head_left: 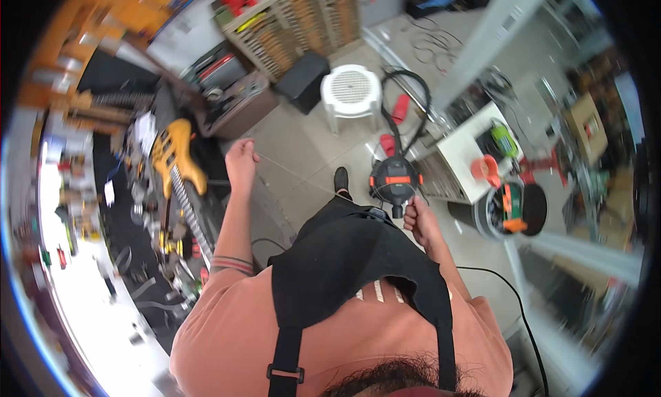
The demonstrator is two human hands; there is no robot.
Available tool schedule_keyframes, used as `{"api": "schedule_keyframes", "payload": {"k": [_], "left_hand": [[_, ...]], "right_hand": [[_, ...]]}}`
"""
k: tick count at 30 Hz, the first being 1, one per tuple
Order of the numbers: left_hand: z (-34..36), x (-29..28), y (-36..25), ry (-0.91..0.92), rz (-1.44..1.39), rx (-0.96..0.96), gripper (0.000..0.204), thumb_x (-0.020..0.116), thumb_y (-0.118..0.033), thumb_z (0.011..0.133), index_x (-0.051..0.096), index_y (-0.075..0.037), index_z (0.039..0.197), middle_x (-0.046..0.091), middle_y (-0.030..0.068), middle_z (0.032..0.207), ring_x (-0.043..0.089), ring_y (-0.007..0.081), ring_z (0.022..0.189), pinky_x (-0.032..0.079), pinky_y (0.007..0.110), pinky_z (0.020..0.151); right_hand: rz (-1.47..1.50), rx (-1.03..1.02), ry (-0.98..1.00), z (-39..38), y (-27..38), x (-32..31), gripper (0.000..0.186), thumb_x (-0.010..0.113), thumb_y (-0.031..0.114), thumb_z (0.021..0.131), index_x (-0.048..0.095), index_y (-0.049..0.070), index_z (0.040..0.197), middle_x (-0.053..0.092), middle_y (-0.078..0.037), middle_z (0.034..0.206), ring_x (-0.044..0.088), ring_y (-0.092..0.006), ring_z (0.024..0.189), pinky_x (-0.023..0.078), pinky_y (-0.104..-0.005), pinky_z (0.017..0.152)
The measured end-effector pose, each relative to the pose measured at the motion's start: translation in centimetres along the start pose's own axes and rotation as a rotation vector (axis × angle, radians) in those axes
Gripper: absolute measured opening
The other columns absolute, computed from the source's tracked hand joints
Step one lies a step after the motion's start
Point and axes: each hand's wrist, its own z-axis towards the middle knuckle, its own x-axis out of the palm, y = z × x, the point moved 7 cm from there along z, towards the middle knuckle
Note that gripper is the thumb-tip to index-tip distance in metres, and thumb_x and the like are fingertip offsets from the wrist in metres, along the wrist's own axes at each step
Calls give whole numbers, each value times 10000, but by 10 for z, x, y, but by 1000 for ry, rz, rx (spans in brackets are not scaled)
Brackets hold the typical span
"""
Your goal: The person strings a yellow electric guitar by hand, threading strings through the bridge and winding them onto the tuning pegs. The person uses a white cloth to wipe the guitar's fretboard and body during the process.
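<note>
My left hand [241, 164] is raised over the floor, right of the workbench, with its fingers curled closed. The yellow-orange electric bass [177, 156] lying on the bench is the nearest thing to it. My right hand [421, 221] is closed in a pinch in front of my black apron [344, 252], just nearer to me than a black and orange vacuum cleaner [396, 179]. Thin, faint lines show by both hands. Whether they are a strand held between the fingers or lines on the floor, I cannot tell.
A white plastic stool [351, 91] stands ahead, beside a black box [303, 80]. The vacuum's hose [423, 94] curls past red slippers [401, 109]. At right are a white cabinet [468, 156] and a round bin [492, 215]. A black cable [516, 294] trails along the floor.
</note>
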Motion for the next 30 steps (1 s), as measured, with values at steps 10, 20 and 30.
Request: {"api": "schedule_keyframes", "payload": {"k": [10,20,30], "left_hand": [[5,-246,18,-707,282,28,276,620,-244,1076,769,-32,1172,703,168,770,707,319,713,534,415,723],[29,-94,182,338,350,-537,572,665,-305,1024,547,-66,1530,784,199,1010,714,278,621,599,393,719],[201,-62,-14,77,-612,-225,431,503,-301,1163,577,6,1456,746,94,946,561,104,657,518,299,652]], "right_hand": [[-395,-92,20,177,76,136,218,512,302,1174,599,121,1259,643,-2,959,670,-191,959,559,-437,945],[-915,-94,530,259,111,395,271,578,188,1137,642,2,1324,754,-159,1222,728,-277,1236,590,-396,1024],[-1457,72,1151,314,20,564,296,521,183,1163,685,-36,1276,807,-138,1069,778,-215,1066,573,-321,957]]}}
